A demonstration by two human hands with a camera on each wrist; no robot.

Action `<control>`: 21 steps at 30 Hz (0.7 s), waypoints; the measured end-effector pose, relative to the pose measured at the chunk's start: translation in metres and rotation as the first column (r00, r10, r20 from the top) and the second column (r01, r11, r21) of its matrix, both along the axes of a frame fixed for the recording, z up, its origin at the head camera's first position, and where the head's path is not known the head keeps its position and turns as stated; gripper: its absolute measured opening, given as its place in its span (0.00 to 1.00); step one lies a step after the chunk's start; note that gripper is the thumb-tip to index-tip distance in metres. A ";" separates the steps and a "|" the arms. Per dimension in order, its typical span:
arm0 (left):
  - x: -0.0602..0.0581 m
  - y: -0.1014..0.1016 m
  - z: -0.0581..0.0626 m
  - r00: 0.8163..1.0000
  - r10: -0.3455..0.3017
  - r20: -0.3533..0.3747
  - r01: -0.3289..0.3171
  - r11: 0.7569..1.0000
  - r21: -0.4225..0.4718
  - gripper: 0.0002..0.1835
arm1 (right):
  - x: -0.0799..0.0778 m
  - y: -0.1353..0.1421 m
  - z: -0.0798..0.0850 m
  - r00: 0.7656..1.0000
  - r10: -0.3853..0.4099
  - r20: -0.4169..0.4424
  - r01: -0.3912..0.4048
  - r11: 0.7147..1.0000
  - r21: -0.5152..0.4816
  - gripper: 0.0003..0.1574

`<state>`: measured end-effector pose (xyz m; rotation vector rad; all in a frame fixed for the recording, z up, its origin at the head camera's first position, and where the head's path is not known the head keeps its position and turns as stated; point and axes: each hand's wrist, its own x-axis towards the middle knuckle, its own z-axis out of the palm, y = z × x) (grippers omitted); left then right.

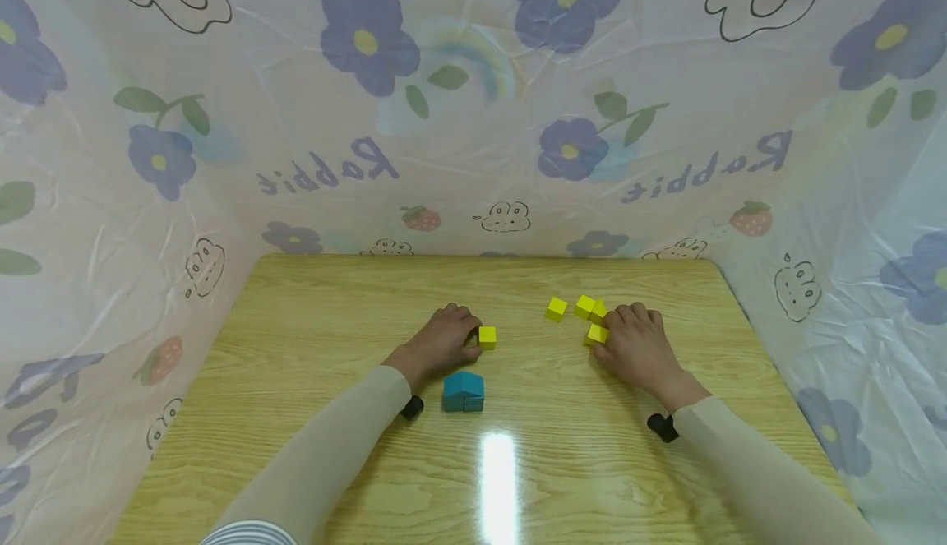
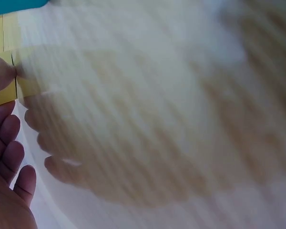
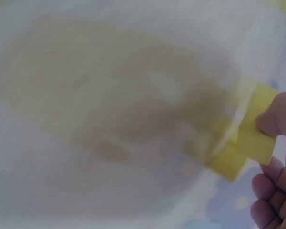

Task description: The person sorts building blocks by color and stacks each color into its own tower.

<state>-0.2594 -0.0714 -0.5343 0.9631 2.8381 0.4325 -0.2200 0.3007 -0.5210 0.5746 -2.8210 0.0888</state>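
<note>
My left hand (image 1: pixel 444 338) pinches a yellow cube (image 1: pixel 487 337) between thumb and fingers, left of the table's middle. That cube (image 2: pixel 6 95) shows at the edge of the left wrist view, under the thumb. My right hand (image 1: pixel 638 344) grips another yellow block (image 1: pixel 596 335) farther right; in the right wrist view the thumb lies on this block (image 3: pixel 253 145). Close beside its fingers are a yellow cube (image 1: pixel 584 307) and a pointed yellow block (image 1: pixel 599 311). Below my left hand stands a small house shape of teal blocks (image 1: pixel 464 392), with a peaked top.
A single yellow cube (image 1: pixel 556 309) sits between the hands, nearer the right one. The wood-grain table (image 1: pixel 333 298) ends at a printed cloth (image 1: pixel 459 134), which rises at the back and both sides. Bright glare (image 1: pixel 499 487) lies on the table's front part.
</note>
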 end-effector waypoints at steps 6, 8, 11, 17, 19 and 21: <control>0.000 0.001 0.004 1.000 -0.010 0.004 0.010 1.000 -0.018 0.20 | -0.016 -0.027 0.018 0.993 0.107 -0.041 -0.108 0.994 -0.023 0.22; -0.001 0.001 0.004 1.000 -0.018 -0.001 0.018 1.000 -0.024 0.20 | -0.020 -0.038 0.024 0.990 0.136 -0.040 -0.136 0.990 -0.017 0.22; -0.002 0.002 0.005 0.999 -0.032 -0.009 0.032 0.999 -0.036 0.20 | -0.024 -0.052 0.027 0.984 0.174 -0.030 -0.175 0.985 -0.004 0.22; -0.002 0.003 0.006 0.998 -0.047 -0.030 0.045 0.997 -0.060 0.22 | -0.028 -0.072 0.030 0.971 0.238 -0.001 -0.238 0.971 0.012 0.21; -0.002 0.002 0.006 0.999 -0.043 -0.030 0.041 0.997 -0.058 0.22 | -0.031 -0.078 0.029 0.966 0.258 0.012 -0.258 0.966 0.030 0.21; -0.002 0.002 0.006 0.999 -0.039 -0.030 0.037 0.998 -0.057 0.21 | -0.033 -0.083 0.025 0.960 0.280 0.021 -0.280 0.959 0.051 0.21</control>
